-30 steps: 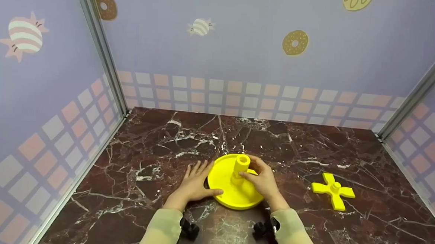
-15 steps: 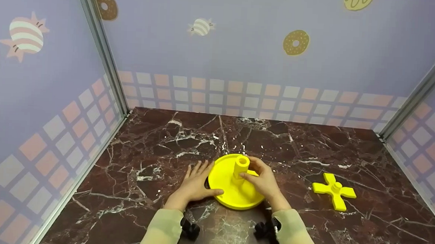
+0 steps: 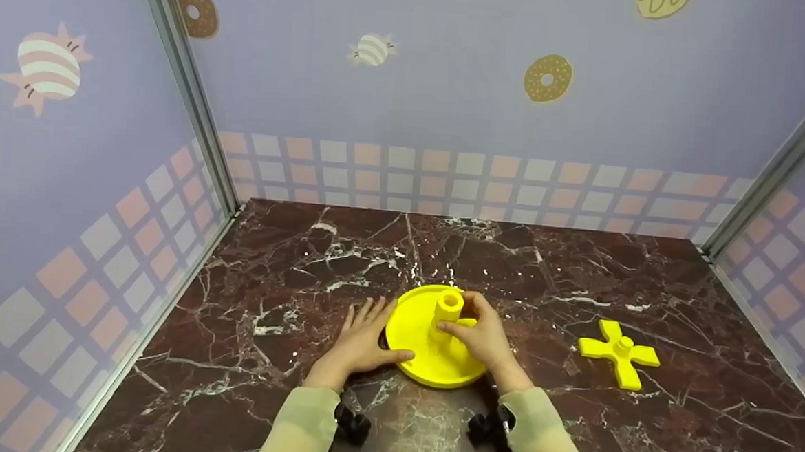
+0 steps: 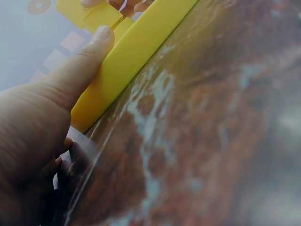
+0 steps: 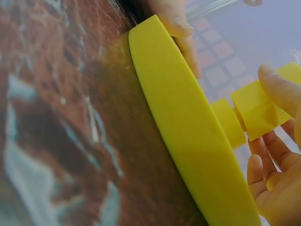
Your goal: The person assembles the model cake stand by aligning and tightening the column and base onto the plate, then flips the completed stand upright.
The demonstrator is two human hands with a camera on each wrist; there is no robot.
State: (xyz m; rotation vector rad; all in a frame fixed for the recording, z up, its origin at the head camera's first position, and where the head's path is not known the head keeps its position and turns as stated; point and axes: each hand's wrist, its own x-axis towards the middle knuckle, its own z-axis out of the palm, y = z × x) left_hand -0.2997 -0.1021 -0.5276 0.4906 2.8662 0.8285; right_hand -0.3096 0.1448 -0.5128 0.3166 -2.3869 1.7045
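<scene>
A round yellow tray with a raised rim (image 3: 429, 375) lies on the dark marbled tabletop. From its middle rises a hollow yellow tube (image 3: 447, 309), which the right hand (image 3: 486, 337) pinches between thumb and fingers. In the right wrist view, a narrow gap shows between the tube (image 5: 256, 110) and the yellow stub (image 5: 229, 123) below it. The left hand (image 3: 360, 341) rests spread against the tray's left side, its thumb over the rim; in the left wrist view the thumb of that hand (image 4: 51, 103) presses on the rim (image 4: 127, 61).
A yellow cross-shaped piece with a short peg (image 3: 620, 353) lies on the tabletop to the right of the tray. Patterned walls (image 3: 436, 104) with metal corner posts enclose the tabletop at the back and both sides.
The right hand's thumb and fingers have shifted slightly on the tube, and the tube's top has moved down a little. The left hand and the tray hold still.
</scene>
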